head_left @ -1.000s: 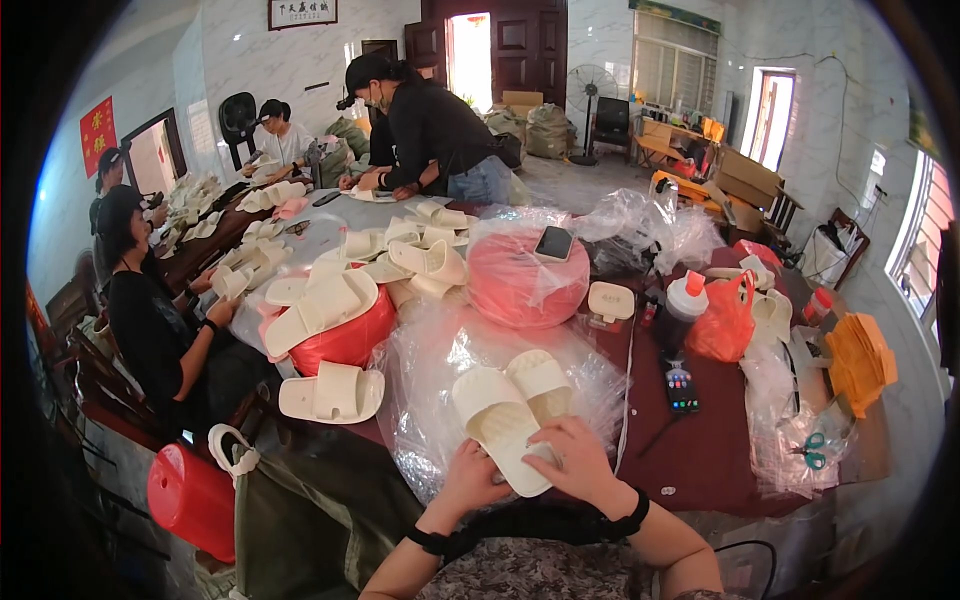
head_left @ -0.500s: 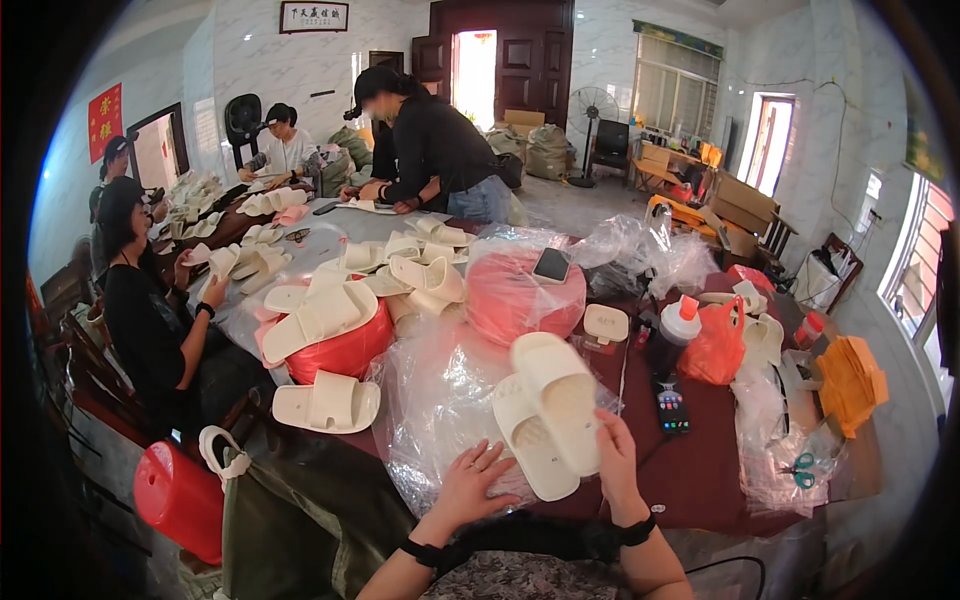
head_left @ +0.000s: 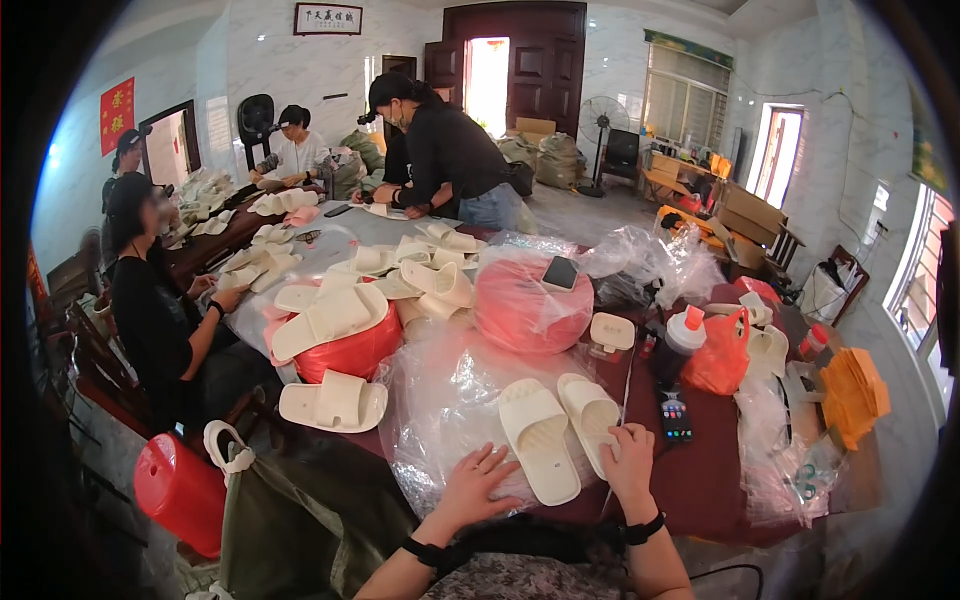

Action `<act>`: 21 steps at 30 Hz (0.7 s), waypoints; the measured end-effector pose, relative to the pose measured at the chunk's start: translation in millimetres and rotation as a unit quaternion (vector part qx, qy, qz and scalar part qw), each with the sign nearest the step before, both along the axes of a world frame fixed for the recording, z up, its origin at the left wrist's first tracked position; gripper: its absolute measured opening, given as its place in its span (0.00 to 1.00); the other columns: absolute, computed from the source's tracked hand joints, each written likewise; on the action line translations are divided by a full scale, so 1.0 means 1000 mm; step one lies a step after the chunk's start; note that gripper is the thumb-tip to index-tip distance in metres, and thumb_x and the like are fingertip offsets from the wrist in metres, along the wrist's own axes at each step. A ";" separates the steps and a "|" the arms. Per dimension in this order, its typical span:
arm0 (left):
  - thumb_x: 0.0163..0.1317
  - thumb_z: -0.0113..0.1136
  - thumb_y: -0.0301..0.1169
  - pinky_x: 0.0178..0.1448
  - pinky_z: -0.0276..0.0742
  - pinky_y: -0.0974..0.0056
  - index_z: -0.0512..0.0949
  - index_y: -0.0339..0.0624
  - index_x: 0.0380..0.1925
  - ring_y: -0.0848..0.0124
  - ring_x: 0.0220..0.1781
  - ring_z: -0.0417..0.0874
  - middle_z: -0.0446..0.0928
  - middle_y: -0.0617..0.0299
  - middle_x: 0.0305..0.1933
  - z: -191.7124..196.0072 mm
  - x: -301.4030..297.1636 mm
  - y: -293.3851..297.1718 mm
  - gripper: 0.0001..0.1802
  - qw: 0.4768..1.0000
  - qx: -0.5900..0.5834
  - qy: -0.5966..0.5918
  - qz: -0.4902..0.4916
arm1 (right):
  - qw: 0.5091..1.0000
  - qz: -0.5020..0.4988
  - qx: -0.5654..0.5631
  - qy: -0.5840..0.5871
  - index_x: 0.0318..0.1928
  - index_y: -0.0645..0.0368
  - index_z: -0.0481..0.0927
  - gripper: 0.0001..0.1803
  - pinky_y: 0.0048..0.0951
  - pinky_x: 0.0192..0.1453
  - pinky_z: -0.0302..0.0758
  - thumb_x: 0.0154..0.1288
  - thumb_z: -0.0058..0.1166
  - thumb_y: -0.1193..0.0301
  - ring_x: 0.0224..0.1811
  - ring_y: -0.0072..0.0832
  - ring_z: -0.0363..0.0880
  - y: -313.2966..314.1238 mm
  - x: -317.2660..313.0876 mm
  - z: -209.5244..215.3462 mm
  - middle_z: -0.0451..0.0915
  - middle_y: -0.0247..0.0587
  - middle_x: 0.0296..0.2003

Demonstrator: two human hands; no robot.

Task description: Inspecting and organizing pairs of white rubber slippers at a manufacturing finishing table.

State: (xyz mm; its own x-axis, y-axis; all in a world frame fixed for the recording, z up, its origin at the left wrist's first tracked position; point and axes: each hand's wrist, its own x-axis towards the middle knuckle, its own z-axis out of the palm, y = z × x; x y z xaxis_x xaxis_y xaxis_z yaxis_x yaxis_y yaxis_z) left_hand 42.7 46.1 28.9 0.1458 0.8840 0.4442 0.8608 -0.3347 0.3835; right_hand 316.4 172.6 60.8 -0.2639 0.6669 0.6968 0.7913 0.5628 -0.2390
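Two cream slippers lie side by side on the clear plastic sheeting in front of me, toes pointing away. The left slipper is flat, its heel toward me. My left hand rests beside its heel, fingers spread and holding nothing. On the other side, my right hand has its bent fingers at the heel of the right slipper, gripping its edge. Another cream slipper sits at the table edge to the left. More slippers are piled on a red plastic-wrapped bundle.
A second red bundle carries a phone. At right stand a dark bottle, an orange bag, a lit phone and scissors among plastic. A green sack hangs at lower left. Co-workers handle slippers along the table.
The right slipper, raised and overlapping the left one before, is now down beside it. My right hand moved down with it; my left hand stayed nearly in place. The seated co-worker's hands lowered.
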 end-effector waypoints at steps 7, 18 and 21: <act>0.54 0.66 0.57 0.73 0.61 0.47 0.75 0.57 0.63 0.50 0.73 0.65 0.69 0.53 0.70 -0.002 0.001 0.000 0.37 1.000 -0.012 -0.005 0.003 | 0.980 0.103 -0.167 -0.044 0.49 0.67 0.79 0.30 0.45 0.54 0.77 0.62 0.58 0.49 0.54 0.51 0.78 0.028 -0.042 0.000 0.78 0.56 0.50; 0.56 0.64 0.58 0.75 0.59 0.48 0.73 0.55 0.64 0.51 0.75 0.63 0.66 0.55 0.72 -0.007 -0.003 -0.001 0.38 1.000 -0.001 0.014 0.002 | 0.969 0.126 -0.197 -0.074 0.32 0.71 0.80 0.23 0.51 0.43 0.76 0.68 0.49 0.58 0.38 0.55 0.81 0.059 -0.061 -0.016 0.81 0.60 0.34; 0.56 0.64 0.58 0.76 0.58 0.48 0.73 0.55 0.64 0.51 0.75 0.62 0.65 0.55 0.73 -0.009 0.000 0.001 0.38 1.000 -0.009 0.015 -0.004 | 0.977 0.123 -0.173 -0.014 0.30 0.70 0.79 0.21 0.51 0.41 0.75 0.67 0.50 0.60 0.36 0.56 0.79 0.053 -0.057 -0.017 0.80 0.60 0.32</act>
State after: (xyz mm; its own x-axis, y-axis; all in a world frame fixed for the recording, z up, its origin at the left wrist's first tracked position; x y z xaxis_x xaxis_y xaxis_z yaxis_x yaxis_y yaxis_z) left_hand 42.3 46.7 20.4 0.1658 0.8902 0.4242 0.8697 -0.3348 0.3626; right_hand 259.1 225.9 43.5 -0.4613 0.7754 0.4311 0.6508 0.6260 -0.4296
